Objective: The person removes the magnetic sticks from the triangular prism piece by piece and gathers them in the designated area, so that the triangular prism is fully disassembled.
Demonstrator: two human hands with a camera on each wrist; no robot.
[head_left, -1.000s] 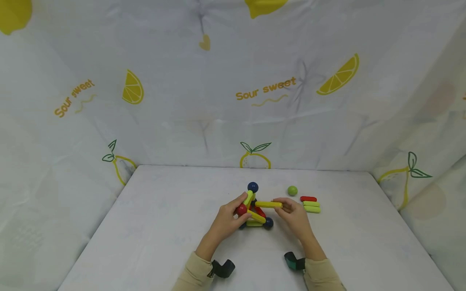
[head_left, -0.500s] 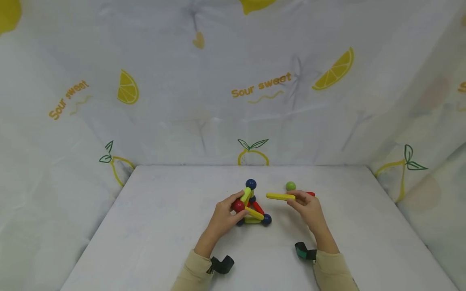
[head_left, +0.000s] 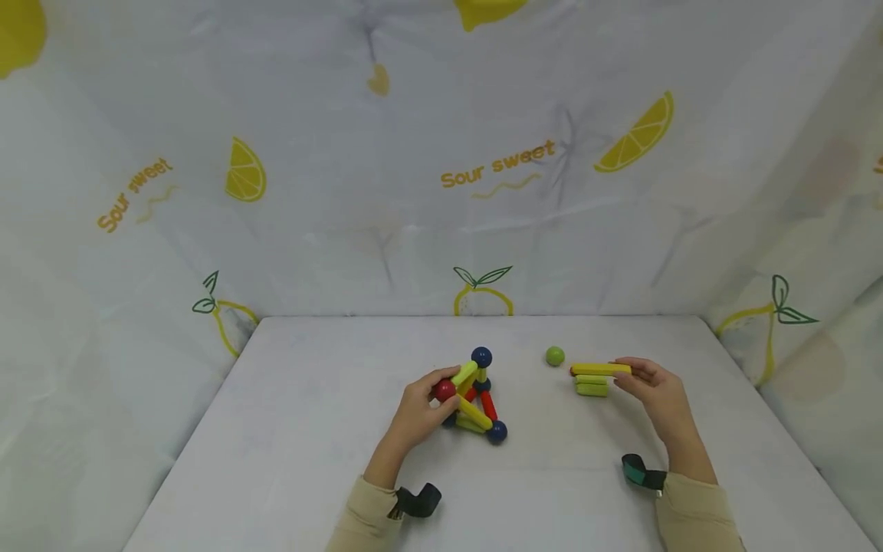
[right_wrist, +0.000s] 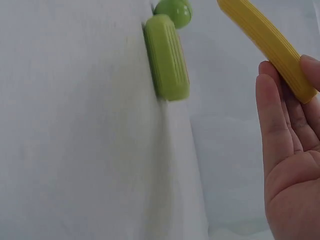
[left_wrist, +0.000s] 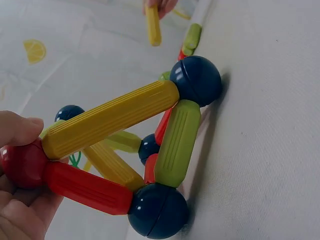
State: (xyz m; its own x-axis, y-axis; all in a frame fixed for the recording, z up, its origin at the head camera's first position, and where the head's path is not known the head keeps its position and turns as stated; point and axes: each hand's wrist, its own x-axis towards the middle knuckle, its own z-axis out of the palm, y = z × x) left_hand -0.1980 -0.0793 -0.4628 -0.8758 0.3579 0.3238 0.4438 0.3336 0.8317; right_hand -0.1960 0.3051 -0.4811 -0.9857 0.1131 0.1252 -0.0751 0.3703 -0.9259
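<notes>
The right hand pinches one end of the ridged yellow plastic stick, which looks light, hard and easy to hold by its middle, while the left hand grips the red ball of the stick-and-ball toy frame on the white desk.

In the right wrist view we see the right hand cut off by the right and bottom edges, and the yellow stick it holds runs out past the top edge. In the left wrist view the left hand is cropped at the left and bottom, and the red ball sits half buried in its fingers. From the head view the green sticks under the yellow one are too small for us to count.
</notes>
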